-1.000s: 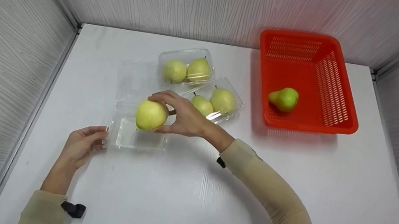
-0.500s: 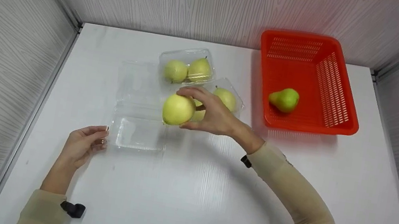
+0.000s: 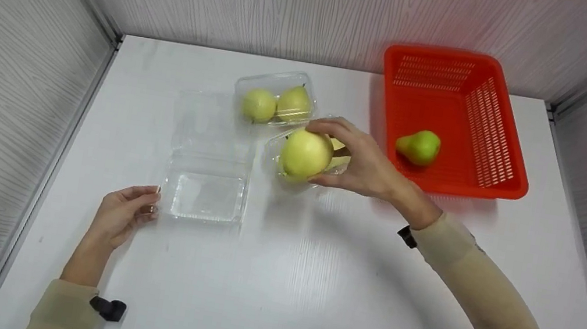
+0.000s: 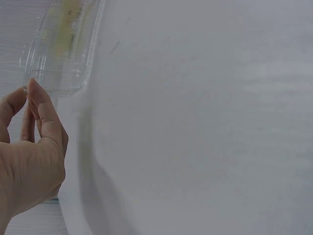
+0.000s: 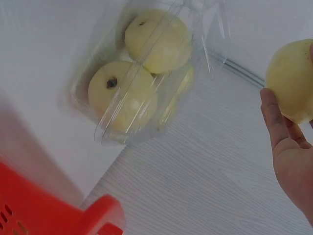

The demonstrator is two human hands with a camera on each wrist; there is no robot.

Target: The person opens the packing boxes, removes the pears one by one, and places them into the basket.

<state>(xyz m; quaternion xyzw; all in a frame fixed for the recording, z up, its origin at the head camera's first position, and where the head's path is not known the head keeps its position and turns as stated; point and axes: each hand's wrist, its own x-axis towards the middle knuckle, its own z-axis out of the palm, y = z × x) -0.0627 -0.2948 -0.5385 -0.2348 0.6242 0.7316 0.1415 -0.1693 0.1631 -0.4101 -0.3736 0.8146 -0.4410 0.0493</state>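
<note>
My right hand (image 3: 362,160) grips a round yellow pear (image 3: 305,154) between thumb and fingers, held above the table. In the head view it overlaps a clear clamshell box whose fruit is mostly hidden behind the hand. My left hand (image 3: 123,214) pinches the left edge of an open, empty clear plastic clamshell box (image 3: 206,198), its lid (image 3: 206,121) laid back flat. That pinch on the rim also shows in the left wrist view, fingertips (image 4: 35,90) at the corner. A closed clamshell with two yellow pears (image 5: 122,95) appears in the right wrist view.
Farther back stands another clear box (image 3: 275,97) with two yellow pears. At the back right a red plastic basket (image 3: 511,164) holds one green pear (image 3: 420,147). Wood-grained panels (image 3: 306,8) enclose the white table (image 3: 271,302) at the back and sides.
My right hand has carried the yellow pear to the right and slightly back, from over the open box to over the boxed pears. The left hand stays at the open box's edge.
</note>
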